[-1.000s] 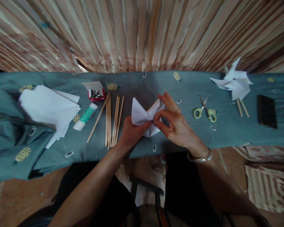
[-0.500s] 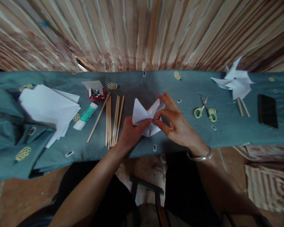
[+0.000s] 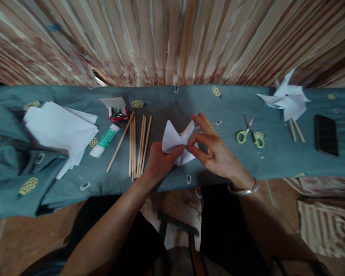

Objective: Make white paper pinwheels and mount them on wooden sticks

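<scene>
Tight on the outer side of left hand [image 3: 161, 160]: sticks [image 3: 132, 147] just beside it, then glue stick [image 3: 105, 141], box [image 3: 117, 119] and paper stack [image 3: 61, 132] farther left. There's a lane from right hand [image 3: 212, 151] to scissors [image 3: 249, 131], another from scissors to pinwheel sticks [image 3: 299, 131], then phone [image 3: 326, 135] blocks. Beyond folded paper [image 3: 171, 138] there's room to pass over table [image 3: 166, 103] until curtain [image 3: 172, 42] walls off the back edge.

From the wearer's head, the single camera looked forward and steeply down, near enough that the counter [image 3: 166, 100] spanned the view's full width, with curtain [image 3: 172, 42] above and floor [image 3: 23, 239] below.
</scene>
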{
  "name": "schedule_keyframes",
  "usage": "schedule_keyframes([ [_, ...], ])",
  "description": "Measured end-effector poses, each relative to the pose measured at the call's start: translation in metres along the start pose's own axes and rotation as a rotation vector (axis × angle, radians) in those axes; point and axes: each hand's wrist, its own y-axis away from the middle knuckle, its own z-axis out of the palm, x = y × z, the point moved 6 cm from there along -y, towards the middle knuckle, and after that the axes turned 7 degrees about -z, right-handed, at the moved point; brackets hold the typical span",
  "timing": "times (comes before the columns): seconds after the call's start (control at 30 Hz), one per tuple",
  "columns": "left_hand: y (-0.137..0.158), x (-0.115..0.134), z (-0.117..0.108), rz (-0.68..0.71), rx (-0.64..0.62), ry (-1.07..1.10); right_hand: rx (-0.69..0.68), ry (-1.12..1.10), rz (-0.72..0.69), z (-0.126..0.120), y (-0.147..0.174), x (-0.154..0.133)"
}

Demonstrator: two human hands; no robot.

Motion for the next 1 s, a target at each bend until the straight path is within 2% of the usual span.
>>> schedule_keyframes([
  [0.43, -0.0005, -0.0030, 0.0010, -0.060, -0.018, -0.009, -0.041, 0.019, 0.007, 0.0021, 0.0014, 0.0019],
  [0.87, -0.0007, -0.0028, 0.0014, -0.020, -0.057, -0.031, -0.033, 0.019, -0.005, 0.0039, 0.0040, 0.0032],
  [1.0, -0.0028, -0.0036, 0.0011, -0.030, -0.034, 0.002, -0.027, 0.052, 0.008, 0.0047, 0.0042, 0.0023],
])
